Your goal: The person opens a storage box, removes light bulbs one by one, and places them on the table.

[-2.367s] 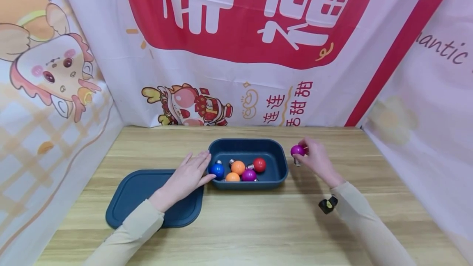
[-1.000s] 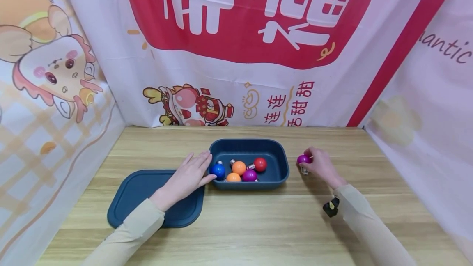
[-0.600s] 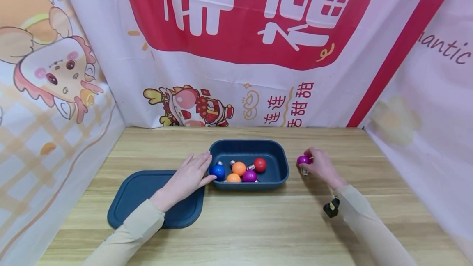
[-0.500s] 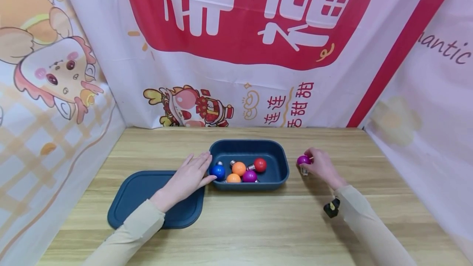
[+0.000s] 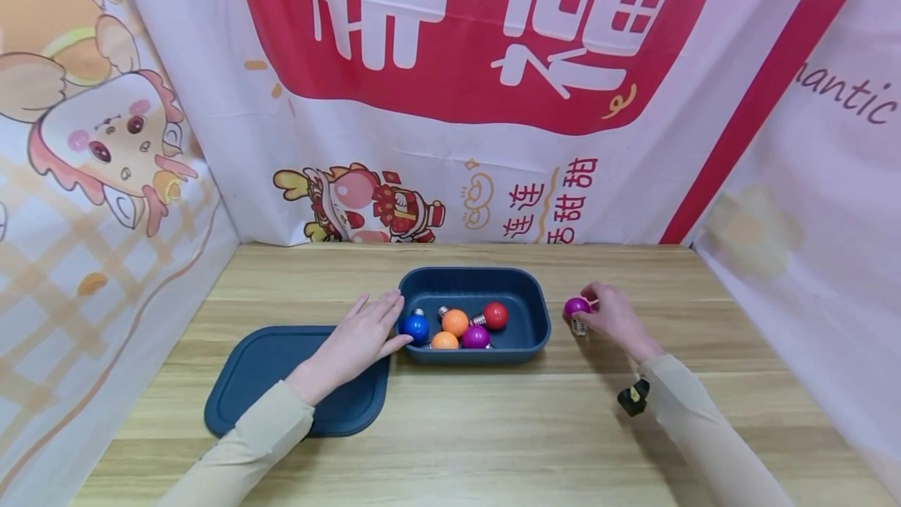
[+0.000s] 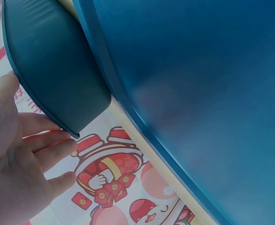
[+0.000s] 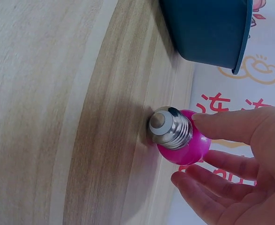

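My right hand (image 5: 611,317) pinches a purple light bulb (image 7: 188,149) by its round glass, just right of the container; its metal screw base (image 7: 170,130) points toward me, close to the tabletop. My left hand (image 5: 357,341) lies with straight fingers against the left rim of the dark blue container (image 5: 517,353). Inside that container are a blue bulb (image 5: 415,328), two orange bulbs, one of them an orange bulb (image 5: 454,322) in the middle, a red bulb (image 5: 496,315) and another purple bulb (image 5: 475,336). In the left wrist view the left fingers (image 6: 50,152) touch the container's rim.
A dark blue lid (image 5: 260,370) lies flat left of the container, partly under the left forearm. The wooden table (image 5: 479,436) ends at a printed cloth backdrop (image 5: 450,178), with cloth walls on both sides.
Since the earliest frame the right hand has moved the purple bulb slightly right and toward me, lower to the table. Lately it has barely shifted. The left hand stays at the rim.
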Motion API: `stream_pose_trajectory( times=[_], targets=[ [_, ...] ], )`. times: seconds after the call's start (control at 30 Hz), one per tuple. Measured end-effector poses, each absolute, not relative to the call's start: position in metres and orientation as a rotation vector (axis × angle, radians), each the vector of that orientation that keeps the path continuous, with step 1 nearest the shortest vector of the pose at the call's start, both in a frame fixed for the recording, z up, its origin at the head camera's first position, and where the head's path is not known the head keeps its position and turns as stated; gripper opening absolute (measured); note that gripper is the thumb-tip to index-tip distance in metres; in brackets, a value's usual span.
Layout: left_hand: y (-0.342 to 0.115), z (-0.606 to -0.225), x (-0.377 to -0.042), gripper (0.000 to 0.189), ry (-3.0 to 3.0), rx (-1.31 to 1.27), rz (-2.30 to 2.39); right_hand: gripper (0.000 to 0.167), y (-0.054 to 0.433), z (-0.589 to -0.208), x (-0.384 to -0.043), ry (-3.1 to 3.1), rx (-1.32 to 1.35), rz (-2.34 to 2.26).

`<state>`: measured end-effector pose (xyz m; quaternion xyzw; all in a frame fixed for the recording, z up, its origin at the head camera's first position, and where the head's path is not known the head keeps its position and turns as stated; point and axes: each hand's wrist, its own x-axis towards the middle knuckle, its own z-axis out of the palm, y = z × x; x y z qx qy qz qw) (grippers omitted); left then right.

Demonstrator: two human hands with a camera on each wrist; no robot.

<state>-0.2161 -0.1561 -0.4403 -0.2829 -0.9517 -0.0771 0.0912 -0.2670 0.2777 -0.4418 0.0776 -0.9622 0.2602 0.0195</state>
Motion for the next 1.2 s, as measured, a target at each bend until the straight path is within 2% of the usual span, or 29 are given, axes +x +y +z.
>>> stream_pose_trajectory(
  times=[0.7,1.2],
  targets=[
    [-0.1562,-0.4398,-0.2154,0.069,-2.819,-0.837,-0.234,0.033,0.2757,-0.4394,-0.2659,-3.033,0.21,0.835],
    [-0.1569,-0.4419,-0.2163,0.069,-2.811,-0.838,-0.21,0.031,0.2752,-0.4415,-0.2675,-3.017,0.294,0.826]
  ],
)
